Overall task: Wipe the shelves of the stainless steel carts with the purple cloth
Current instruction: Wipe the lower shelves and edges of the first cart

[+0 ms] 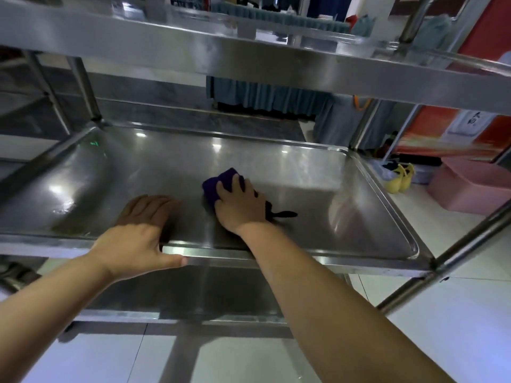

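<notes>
The right hand [240, 204] lies on the purple cloth [221, 183] and presses it on the middle shelf [318, 194] of the cart [276, 64]. Its fingers [237, 183] are bent over the cloth and hold it; the cloth shows in front of the fingertips and to their left, and a dark corner of it comes out just right of the wrist.

The left hand [138, 239] holds the near rim [276, 257] of the shelf. Its fingers are nearly straight and close together, flat inside the shelf, and the thumb [171, 261] hooks along the rim outside.

Beyond the right fingertips the shelf surface is open up to the raised far rim [249, 139]. To the right of the fingers there is wide bare steel up to the rounded right corner [412, 247]. To the left of the left fingers the surface is also free, with some wet marks [62, 208]. The top shelf [249, 51] hangs above both hands. A lower shelf [193, 294] shows under the forearms.
</notes>
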Tool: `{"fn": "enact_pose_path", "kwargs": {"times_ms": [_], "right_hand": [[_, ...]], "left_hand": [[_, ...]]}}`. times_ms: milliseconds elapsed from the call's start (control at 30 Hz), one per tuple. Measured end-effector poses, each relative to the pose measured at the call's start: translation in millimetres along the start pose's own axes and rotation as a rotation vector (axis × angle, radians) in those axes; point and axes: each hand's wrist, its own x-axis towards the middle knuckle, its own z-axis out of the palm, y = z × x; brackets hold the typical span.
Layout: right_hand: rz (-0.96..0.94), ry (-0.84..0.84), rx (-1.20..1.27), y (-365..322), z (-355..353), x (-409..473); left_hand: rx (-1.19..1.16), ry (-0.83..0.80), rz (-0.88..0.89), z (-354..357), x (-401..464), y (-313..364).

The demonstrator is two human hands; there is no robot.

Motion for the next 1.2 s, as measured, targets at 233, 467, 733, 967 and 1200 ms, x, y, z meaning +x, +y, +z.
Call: {"fn": "enact_pose_path", "kwargs": {"times_ms": [233, 467, 733, 967, 1200], "right_hand": [[-0.141, -0.012, 0.042, 23, 6, -6], [0.191, -0.003, -0.114, 197, -24, -9], [0.305, -0.055, -0.067, 268, -42, -63], [-0.125, -0.018, -0.288, 252, -41, -174], [0.002, -0.065, -0.064, 252, -32, -152]], "left_hand": [[0.002, 0.009, 0.008, 3, 0, -3], [-0.005, -0.006, 0.008, 5, 2, 0], [-0.003, 0.018, -0.004, 14, 7, -4], [-0.003, -0.008, -0.013, 18, 8, -11], [-0.022, -0.082, 0.008, 17, 9, -10]]}}
